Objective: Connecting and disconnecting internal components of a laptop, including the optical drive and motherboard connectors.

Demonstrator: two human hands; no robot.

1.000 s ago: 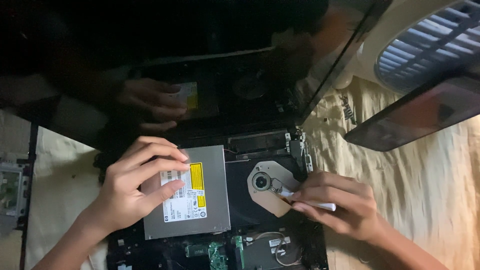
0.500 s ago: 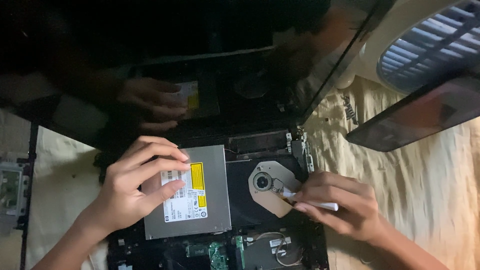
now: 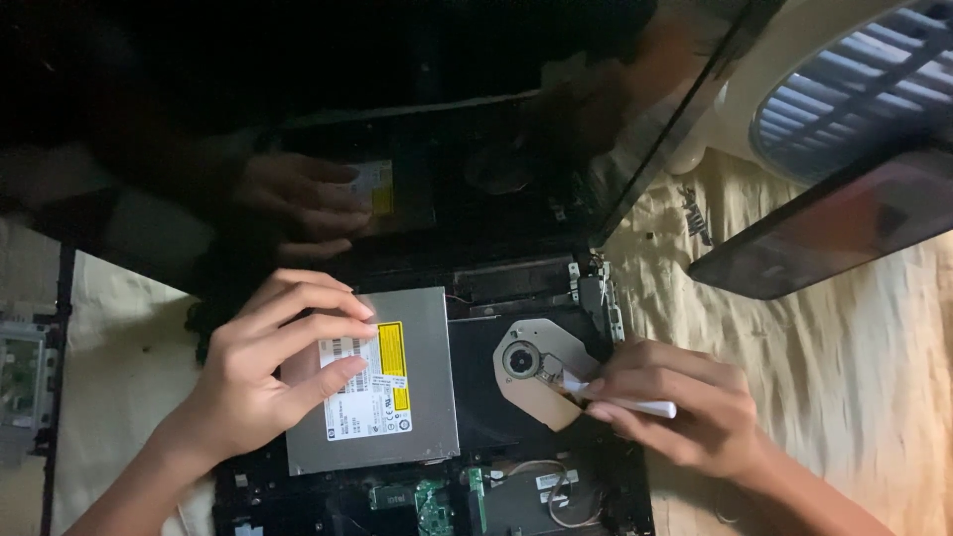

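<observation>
An opened laptop base (image 3: 516,501) lies in front of me with its optical drive pulled open. My left hand (image 3: 263,372) rests on the drive's silver metal cover (image 3: 422,412), fingers spread over its white and yellow label (image 3: 372,392). My right hand (image 3: 675,407) grips a thin white stick (image 3: 625,402), its tip touching the drive's tray (image 3: 531,377) beside the round spindle (image 3: 518,359). The dark glossy laptop screen (image 3: 397,129) stands behind and mirrors my left hand.
A green circuit board (image 3: 429,501) and wires show in the base below the drive. A second dark slab (image 3: 834,228) leans at the right over a cream cloth (image 3: 824,367). A white slatted fan (image 3: 844,79) sits top right. Another board part (image 3: 20,387) lies at the left edge.
</observation>
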